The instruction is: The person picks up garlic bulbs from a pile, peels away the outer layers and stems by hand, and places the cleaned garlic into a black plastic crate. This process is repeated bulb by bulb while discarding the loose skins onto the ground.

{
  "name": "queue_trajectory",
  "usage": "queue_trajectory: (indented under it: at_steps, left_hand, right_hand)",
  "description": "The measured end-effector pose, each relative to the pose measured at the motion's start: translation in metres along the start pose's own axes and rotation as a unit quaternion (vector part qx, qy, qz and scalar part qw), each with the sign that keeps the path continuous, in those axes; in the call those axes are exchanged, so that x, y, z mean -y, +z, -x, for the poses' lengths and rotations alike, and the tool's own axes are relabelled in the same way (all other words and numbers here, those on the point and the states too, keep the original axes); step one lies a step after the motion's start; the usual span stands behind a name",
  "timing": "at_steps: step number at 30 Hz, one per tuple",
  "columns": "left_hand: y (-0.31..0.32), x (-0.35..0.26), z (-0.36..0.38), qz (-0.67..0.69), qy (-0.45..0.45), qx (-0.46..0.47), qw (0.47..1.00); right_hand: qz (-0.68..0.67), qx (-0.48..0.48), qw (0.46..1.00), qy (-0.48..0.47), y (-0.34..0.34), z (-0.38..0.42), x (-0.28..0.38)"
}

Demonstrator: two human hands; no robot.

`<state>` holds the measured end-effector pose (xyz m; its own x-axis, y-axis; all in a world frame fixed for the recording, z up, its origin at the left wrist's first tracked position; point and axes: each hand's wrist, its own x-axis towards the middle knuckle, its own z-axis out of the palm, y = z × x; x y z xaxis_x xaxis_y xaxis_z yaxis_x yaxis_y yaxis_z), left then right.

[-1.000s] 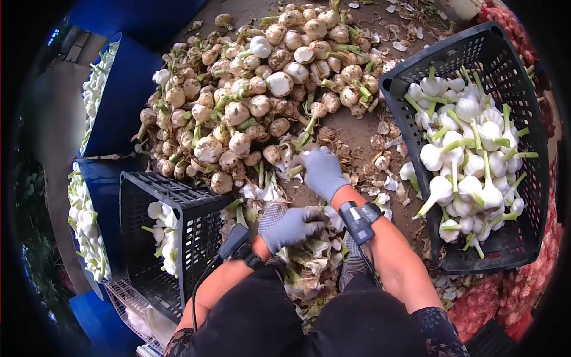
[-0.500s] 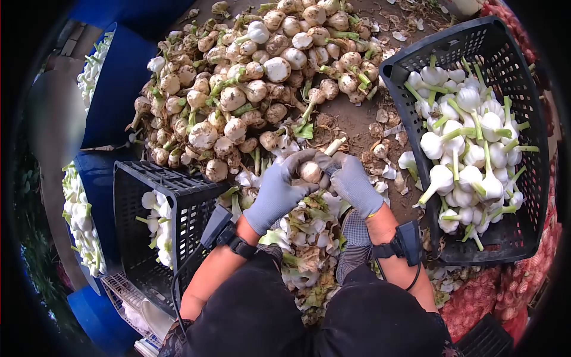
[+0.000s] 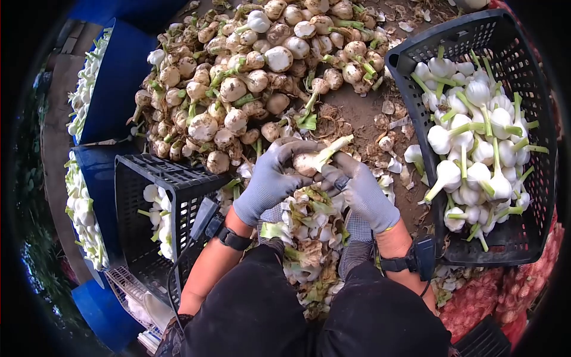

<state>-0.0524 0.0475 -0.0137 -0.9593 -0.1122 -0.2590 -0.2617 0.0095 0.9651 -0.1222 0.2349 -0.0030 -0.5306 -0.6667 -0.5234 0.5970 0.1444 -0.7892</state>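
A garlic bulb (image 3: 306,163) with brownish, soiled outer skin is in front of me, its pale cut stem (image 3: 336,149) slanting up to the right. My left hand (image 3: 278,177), in a grey glove, is closed round the bulb from the left. My right hand (image 3: 361,189), gloved alike, is curled at the bulb's lower right, just under the stem. A small dark piece (image 3: 341,182) shows at its fingers; I cannot tell what it is. Beyond my hands lies a large heap of unpeeled garlic (image 3: 238,89). Leafy peelings (image 3: 309,238) cover the ground between my feet.
At the right stands a black crate (image 3: 476,259) with white, cleaned garlic (image 3: 476,149). A second black crate (image 3: 178,172) at the left holds similar bulbs. Blue tubs (image 3: 113,83) with more white garlic line the far left. Red mesh sacks (image 3: 476,297) lie at the lower right.
The bulb has turned and moved slightly up and left, its stem now showing longer. My right hand has shifted right and down, and the dark piece has come into sight.
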Motion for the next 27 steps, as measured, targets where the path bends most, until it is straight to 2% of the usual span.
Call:
queue_trajectory:
  at_steps: [2, 4, 6, 7, 8, 9, 10, 11, 12, 13, 14, 15, 16, 18, 20, 21, 23, 24, 25, 26, 27]
  left_hand:
    - [0.002, -0.009, 0.001, -0.254, 0.096, -0.007, 0.962]
    - [0.007, -0.010, 0.005, -0.292, 0.113, -0.016, 0.950]
    - [0.006, -0.009, 0.006, -0.205, 0.093, -0.010, 0.974]
    - [0.009, 0.004, 0.008, 0.120, -0.034, 0.005, 0.992]
    - [0.007, 0.009, 0.009, 0.120, -0.034, 0.004, 0.992]
    - [0.005, 0.011, 0.010, 0.259, -0.097, 0.038, 0.960]
    - [0.003, 0.013, 0.011, 0.391, -0.157, 0.070, 0.904]
    - [0.008, 0.019, 0.008, 0.338, -0.178, 0.066, 0.922]
    - [0.008, 0.019, 0.005, 0.339, -0.177, 0.066, 0.922]
    - [0.007, 0.018, 0.004, 0.337, -0.180, 0.075, 0.921]
    - [0.007, 0.016, 0.002, 0.334, -0.184, 0.083, 0.921]
    - [0.011, 0.006, 0.006, 0.337, -0.148, 0.043, 0.929]
    - [0.011, -0.002, 0.006, 0.337, -0.149, 0.044, 0.929]
    - [0.011, -0.010, 0.003, 0.143, -0.177, 0.082, 0.970]
    - [0.008, 0.009, 0.006, 0.156, -0.159, 0.066, 0.973]
    - [0.007, 0.016, 0.002, 0.048, -0.083, 0.056, 0.994]
    - [0.008, 0.029, 0.009, -0.126, 0.047, 0.019, 0.991]
    - [0.009, 0.021, 0.008, -0.127, 0.047, 0.018, 0.991]
    - [0.011, 0.013, 0.007, 0.036, -0.029, -0.008, 0.999]
    - [0.012, 0.009, 0.007, 0.199, -0.105, -0.033, 0.974]
    - [0.010, 0.005, -0.002, 0.230, -0.136, -0.071, 0.961]
  right_hand:
    - [-0.017, -0.024, 1.000, -0.005, -0.002, -0.010, -0.011]
    - [-0.001, -0.105, 0.994, 0.023, 0.004, -0.014, -0.014]
    - [0.034, -0.129, 0.991, 0.007, 0.001, -0.022, -0.030]
    - [0.045, -0.156, 0.986, -0.047, -0.001, -0.024, -0.035]
    - [0.056, -0.183, 0.976, -0.101, -0.003, -0.025, -0.040]
    - [0.216, -0.199, 0.953, -0.076, -0.003, -0.015, -0.023]
    - [0.216, -0.199, 0.953, -0.075, -0.007, -0.014, -0.025]
    - [0.352, -0.206, 0.897, -0.170, -0.012, -0.013, -0.028]
    - [0.479, -0.205, 0.813, -0.260, -0.014, -0.012, -0.027]
    - [0.481, -0.205, 0.812, -0.260, -0.012, -0.010, -0.027]
    - [0.371, -0.188, 0.888, -0.197, -0.008, -0.009, -0.026]
    - [0.253, -0.167, 0.944, -0.129, -0.004, -0.007, -0.024]
    - [0.252, -0.167, 0.944, -0.128, 0.000, -0.007, -0.020]
    - [0.006, -0.103, 0.993, -0.060, 0.003, -0.009, -0.011]
    - [-0.025, -0.092, 0.995, -0.032, -0.001, -0.013, -0.017]
    - [-0.048, -0.100, 0.994, -0.014, -0.001, -0.014, -0.017]
    - [-0.054, -0.097, 0.994, 0.004, -0.005, -0.009, -0.012]
    - [-0.054, -0.095, 0.994, 0.003, -0.008, -0.008, -0.013]
    - [-0.081, -0.087, 0.993, -0.011, -0.011, -0.007, -0.015]
    - [-0.109, -0.081, 0.990, -0.024, -0.012, -0.005, -0.017]
    - [-0.094, -0.090, 0.991, -0.006, -0.004, 0.001, -0.005]
